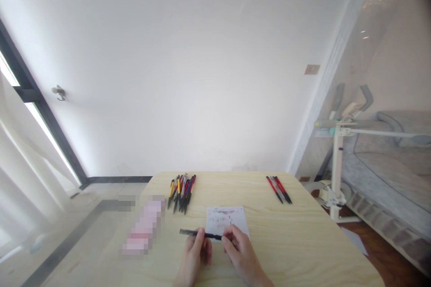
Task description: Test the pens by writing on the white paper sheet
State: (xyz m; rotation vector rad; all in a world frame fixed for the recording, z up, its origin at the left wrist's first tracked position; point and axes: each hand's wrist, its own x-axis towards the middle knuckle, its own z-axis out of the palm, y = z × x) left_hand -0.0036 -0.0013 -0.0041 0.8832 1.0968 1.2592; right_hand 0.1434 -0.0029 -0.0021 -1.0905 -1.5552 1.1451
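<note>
Low over the near part of the table, a black pen (213, 236) is held level between my two hands. My left hand (197, 251) is closed round its barrel, thumb on top. At its right end the fingers of my right hand (238, 249) pinch the tip. Just beyond lies a white sheet of paper (215, 216) with reddish and dark marks, partly covered by the pen and my right hand. A pile of pens (181, 192) in yellow, red, blue and grey lies at the far left. Several red and grey pens (279, 189) lie at the far right.
The pale wooden table (286, 242) reaches to the white wall. A blurred pink patch (144, 228) covers its left side. An exercise machine (337, 166) and a grey sofa (393, 157) stand to the right. A curtain (27, 170) hangs on the left.
</note>
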